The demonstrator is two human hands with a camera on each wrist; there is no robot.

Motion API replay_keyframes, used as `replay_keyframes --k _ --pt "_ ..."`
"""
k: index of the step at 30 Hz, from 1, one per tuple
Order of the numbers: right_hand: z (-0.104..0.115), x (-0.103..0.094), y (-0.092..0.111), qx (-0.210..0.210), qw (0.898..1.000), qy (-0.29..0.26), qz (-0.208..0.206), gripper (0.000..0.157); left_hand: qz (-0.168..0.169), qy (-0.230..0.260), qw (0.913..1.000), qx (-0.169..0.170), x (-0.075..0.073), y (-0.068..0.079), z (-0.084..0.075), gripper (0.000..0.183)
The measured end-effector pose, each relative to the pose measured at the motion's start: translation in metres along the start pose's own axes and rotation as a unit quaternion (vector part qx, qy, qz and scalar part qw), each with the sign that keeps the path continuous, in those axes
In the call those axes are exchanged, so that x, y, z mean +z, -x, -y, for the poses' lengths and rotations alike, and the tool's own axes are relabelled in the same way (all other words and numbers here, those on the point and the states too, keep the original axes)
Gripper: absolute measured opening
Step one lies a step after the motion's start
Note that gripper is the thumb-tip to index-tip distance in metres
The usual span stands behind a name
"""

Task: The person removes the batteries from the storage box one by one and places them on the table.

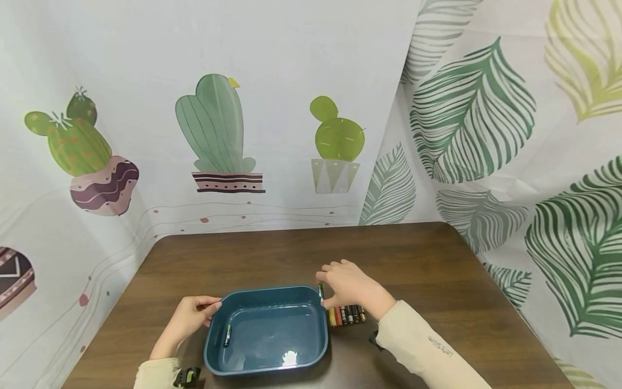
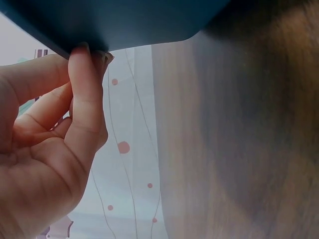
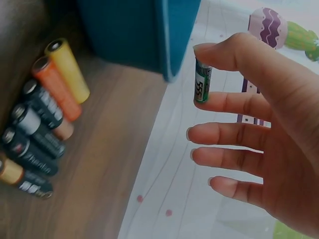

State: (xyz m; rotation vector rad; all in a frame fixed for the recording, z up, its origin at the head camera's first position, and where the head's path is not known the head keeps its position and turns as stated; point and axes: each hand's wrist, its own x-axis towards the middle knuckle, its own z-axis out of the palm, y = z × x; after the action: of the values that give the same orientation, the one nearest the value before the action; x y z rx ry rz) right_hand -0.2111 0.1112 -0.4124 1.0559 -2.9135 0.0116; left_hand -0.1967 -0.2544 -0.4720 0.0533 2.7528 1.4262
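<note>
A green and black battery is pinched end to end between the thumb and index finger of my right hand. The hand is beside the right rim of a dark blue rectangular tray, and its other fingers are spread apart in the right wrist view. With thumb and fingertips my left hand pinches the tray's left rim; the left wrist view shows the grip at the edge. Inside the tray, near its left wall, lies another dark green battery.
Right of the tray, a row of several batteries lies side by side on the brown wooden table: yellow, orange and darker ones. A white cloth printed with cacti and leaves hangs behind the table.
</note>
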Motion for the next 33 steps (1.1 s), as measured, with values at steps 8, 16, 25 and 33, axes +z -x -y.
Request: replay_keyframes --k 8,16,25,33 --pt "-0.019 0.008 0.016 0.015 1.0 -0.009 -0.01 0.043 0.001 0.0 1.0 -0.004 0.002 0.0 -0.003 0.02" --pt "-0.036 0.017 0.036 0.039 0.999 -0.032 -0.008 0.041 -0.001 0.007 0.9999 -0.009 0.001 0.0 -0.003 0.019" --pt "-0.052 0.031 0.056 0.06 0.997 -0.048 0.003 0.041 0.0 0.014 0.9999 -0.008 0.001 0.0 0.001 0.019" --pt "-0.059 0.038 0.064 0.055 0.997 -0.06 0.019 0.038 -0.003 0.011 0.9999 -0.007 0.001 0.0 0.0 0.018"
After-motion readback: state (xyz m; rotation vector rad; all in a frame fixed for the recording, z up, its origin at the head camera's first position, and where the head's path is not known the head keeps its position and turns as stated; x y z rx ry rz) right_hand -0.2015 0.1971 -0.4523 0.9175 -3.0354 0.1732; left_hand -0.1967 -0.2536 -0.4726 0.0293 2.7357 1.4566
